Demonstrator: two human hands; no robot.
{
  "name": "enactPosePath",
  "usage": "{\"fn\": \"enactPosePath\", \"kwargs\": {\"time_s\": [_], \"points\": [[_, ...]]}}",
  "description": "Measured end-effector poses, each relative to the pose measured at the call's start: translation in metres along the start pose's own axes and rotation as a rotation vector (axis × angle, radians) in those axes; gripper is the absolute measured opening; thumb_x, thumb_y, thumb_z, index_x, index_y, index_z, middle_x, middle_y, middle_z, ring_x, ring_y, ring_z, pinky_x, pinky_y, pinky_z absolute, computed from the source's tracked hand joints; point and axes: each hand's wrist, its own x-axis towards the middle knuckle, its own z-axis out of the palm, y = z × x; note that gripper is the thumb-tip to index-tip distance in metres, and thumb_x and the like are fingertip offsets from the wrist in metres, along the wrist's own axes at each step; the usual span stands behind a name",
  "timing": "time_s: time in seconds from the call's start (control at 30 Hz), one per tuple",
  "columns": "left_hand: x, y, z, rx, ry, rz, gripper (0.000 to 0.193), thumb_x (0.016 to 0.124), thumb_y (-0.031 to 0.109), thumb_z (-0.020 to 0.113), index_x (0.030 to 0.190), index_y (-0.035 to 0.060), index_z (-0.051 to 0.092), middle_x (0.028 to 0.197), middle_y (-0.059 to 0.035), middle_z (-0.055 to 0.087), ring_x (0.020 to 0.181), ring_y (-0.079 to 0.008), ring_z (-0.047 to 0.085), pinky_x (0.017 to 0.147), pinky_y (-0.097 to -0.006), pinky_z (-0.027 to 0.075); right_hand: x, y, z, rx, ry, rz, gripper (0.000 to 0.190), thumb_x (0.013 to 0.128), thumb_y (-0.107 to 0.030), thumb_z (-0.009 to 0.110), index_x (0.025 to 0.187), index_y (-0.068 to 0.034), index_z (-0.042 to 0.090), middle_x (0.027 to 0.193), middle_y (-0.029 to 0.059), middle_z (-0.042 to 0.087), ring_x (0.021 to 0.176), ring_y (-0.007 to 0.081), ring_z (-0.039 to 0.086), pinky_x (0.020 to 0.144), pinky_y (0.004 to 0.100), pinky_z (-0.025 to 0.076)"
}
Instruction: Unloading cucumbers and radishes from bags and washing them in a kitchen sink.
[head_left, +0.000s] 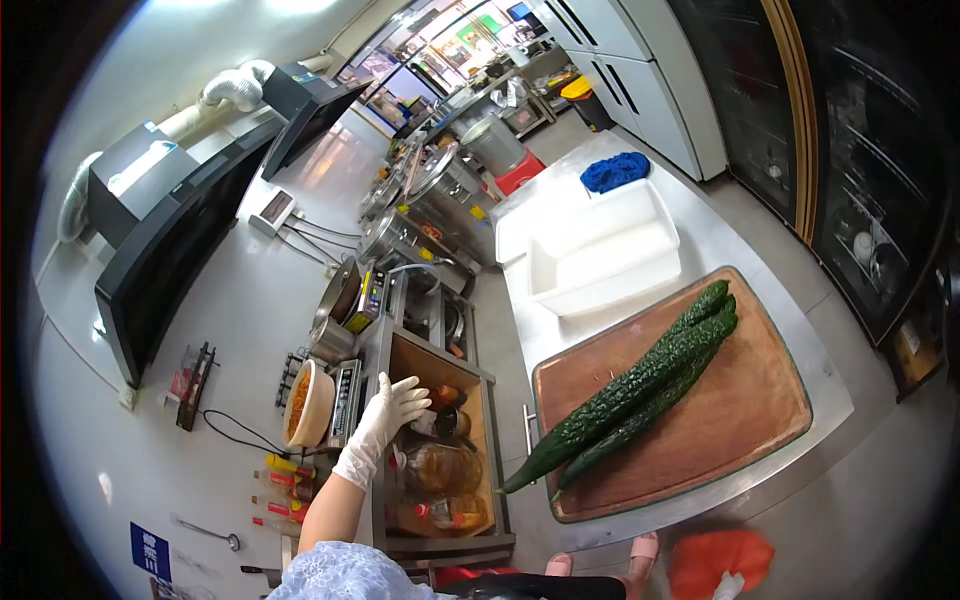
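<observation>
My left hand (391, 411), in a white glove, is held out with its fingers apart and nothing in it. In view it overlaps the edge of an open cabinet (491, 450) with several bottles inside. Low at the picture's bottom, my right hand (727, 586), also gloved, grips a red plastic bag (709, 559); only part of that hand shows. Several long dark green cucumbers (637, 382) lie together diagonally across a wooden cutting board (739, 420). Their lower ends reach the board's left edge, and one sticks out past it.
The board rests on a stainless steel table (817, 375). Behind it are a white plastic bin (611, 289) and a blue cloth (615, 172). Along the wall counter stand a bowl of orange food (311, 405), a scale (345, 401) and large steel pots (446, 195). A refrigerator (637, 82) stands beyond.
</observation>
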Motion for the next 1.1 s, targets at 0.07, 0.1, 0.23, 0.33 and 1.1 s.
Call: {"fn": "enactPosePath", "kwargs": {"time_s": [0.07,0.1,0.23,0.33,1.1], "points": [[-0.007,-0.009,-0.022,-0.032,0.029,-0.024,0.092,0.087,0.074,0.023,0.141,0.0000,0.034,0.135,-0.0233,0.046,0.118,-0.0327,0.052,0.101,-0.0431,0.041,-0.017,-0.005,-0.027,0.075,0.004,0.023,0.011,0.080,-0.008,0.064,0.085,-0.001,0.057,0.079,0.0076,0.057,0.068,0.0192,0.051,0.062,0.0343,0.043],[-0.013,-0.011,-0.029,-0.047,0.060,-0.050,0.092,0.087,0.074,0.024,0.141,-0.0001,0.033,0.136,-0.0233,0.045,0.119,-0.0328,0.052,0.101,-0.0430,0.041,-0.029,-0.009,-0.040,0.115,0.001,0.035,0.011,0.081,-0.009,0.064,0.085,-0.003,0.056,0.078,0.0070,0.056,0.066,0.0189,0.050,0.060,0.0342,0.042],[-0.030,-0.013,-0.048,-0.106,0.126,-0.091,0.087,0.091,0.069,0.022,0.139,-0.0009,0.035,0.130,-0.0209,0.052,0.115,-0.0299,0.055,0.098,-0.0387,0.043,-0.085,-0.025,-0.101,0.260,-0.003,0.088,0.013,0.082,-0.014,0.065,0.084,-0.009,0.054,0.072,0.0048,0.051,0.059,0.0176,0.045,0.052,0.0337,0.039],[-0.036,-0.017,-0.058,-0.148,0.110,-0.085,0.087,0.091,0.069,0.022,0.138,-0.0023,0.036,0.129,-0.0212,0.053,0.113,-0.0297,0.057,0.098,-0.0389,0.043,-0.133,-0.040,-0.160,0.360,0.004,0.126,0.015,0.084,-0.018,0.066,0.084,-0.014,0.052,0.067,0.0031,0.048,0.054,0.0166,0.042,0.046,0.0334,0.036],[-0.222,-0.255,-0.117,-0.496,0.178,-0.385,0.055,0.094,0.049,0.049,0.119,0.0006,0.056,0.107,-0.0130,0.067,0.088,-0.0192,0.068,0.076,-0.0291,0.051,-0.345,-0.505,-0.312,0.239,-0.497,-0.633,0.028,0.083,-0.014,0.063,0.109,-0.005,0.056,0.094,0.0088,0.061,0.078,0.0213,0.055,0.067,0.0355,0.044]]}}
